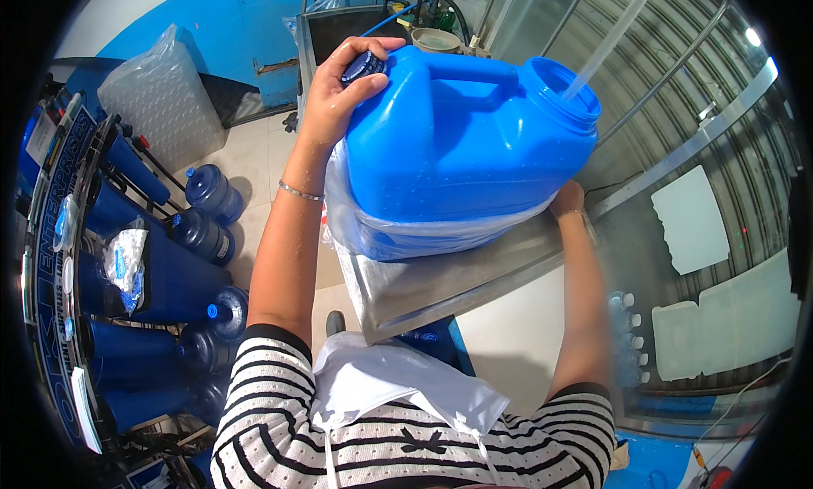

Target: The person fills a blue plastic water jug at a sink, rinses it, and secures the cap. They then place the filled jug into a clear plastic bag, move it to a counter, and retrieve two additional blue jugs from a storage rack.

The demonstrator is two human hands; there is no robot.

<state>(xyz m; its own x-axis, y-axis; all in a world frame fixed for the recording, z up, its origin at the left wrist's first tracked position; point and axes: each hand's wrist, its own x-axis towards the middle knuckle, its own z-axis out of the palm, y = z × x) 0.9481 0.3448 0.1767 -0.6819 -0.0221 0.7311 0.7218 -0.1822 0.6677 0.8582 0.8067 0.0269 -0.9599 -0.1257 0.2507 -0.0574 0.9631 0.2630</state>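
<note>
A large blue plastic jug (470,150) lies on its side on a steel counter (406,307), clear plastic wrapped round its lower part. A translucent tube (605,44) reaches into its open round neck (566,91) at the right. My left hand (339,91) grips the jug's upper left end, fingers curled around a dark blue cap (366,66); whether that cap is attached I cannot tell. My right hand (567,201) is at the jug's lower right, its fingers mostly hidden behind it.
Blue water bottles (216,193) and tall blue cylinders (127,353) line the left, near a wrapped bundle (161,99). A basin (436,40) and hoses are at the back. Metal bars (660,78) and a shutter are at the right, with several small bottles (624,337) below.
</note>
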